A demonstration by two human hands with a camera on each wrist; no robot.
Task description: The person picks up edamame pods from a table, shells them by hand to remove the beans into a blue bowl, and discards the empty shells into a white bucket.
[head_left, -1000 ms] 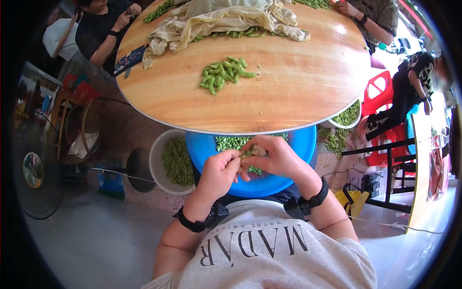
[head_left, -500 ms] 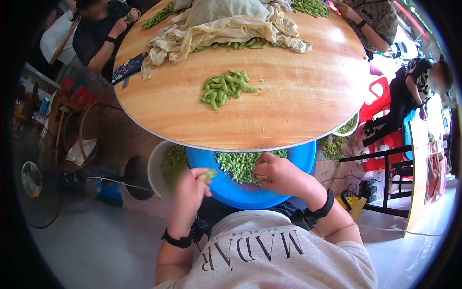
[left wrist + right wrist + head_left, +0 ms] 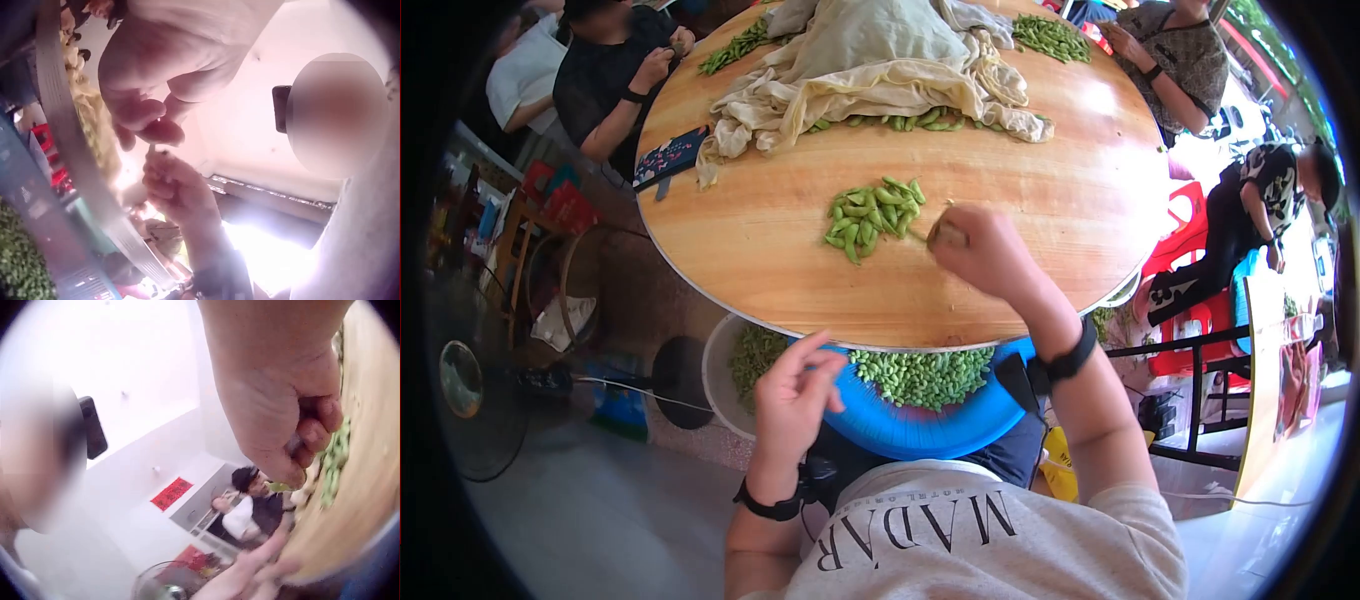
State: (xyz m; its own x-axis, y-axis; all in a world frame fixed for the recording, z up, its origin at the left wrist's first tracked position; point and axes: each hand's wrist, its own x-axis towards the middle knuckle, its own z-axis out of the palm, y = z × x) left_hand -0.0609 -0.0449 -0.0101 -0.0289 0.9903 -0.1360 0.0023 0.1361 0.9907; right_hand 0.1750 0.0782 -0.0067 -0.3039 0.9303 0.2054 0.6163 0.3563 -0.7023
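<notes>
My right hand (image 3: 985, 252) is over the round wooden table (image 3: 750, 250), beside a small pile of green soybean pods (image 3: 860, 222). Its fingers are curled, and a pod (image 3: 280, 486) sticks out from between thumb and fingertips in the right wrist view. Below the table's near edge, my left hand (image 3: 790, 395) hangs over the left rim of a blue basin (image 3: 880, 415), fingers loosely bent with nothing in them. Shelled green beans (image 3: 925, 378) lie in the basin, partly hidden under the tabletop.
A pale bucket (image 3: 718, 385) of pods or husks stands left of the basin. A draped cloth (image 3: 870, 90) covers the table's middle, with more pods (image 3: 1050, 38) beyond. Other people sit around the table. A fan (image 3: 462, 378) stands at left, red stools (image 3: 1185, 325) at right.
Both hands were together over the basin. They parted, the left carrying a green piece leftward that is now gone from it. My right hand rose from the basin to the pods on the table.
</notes>
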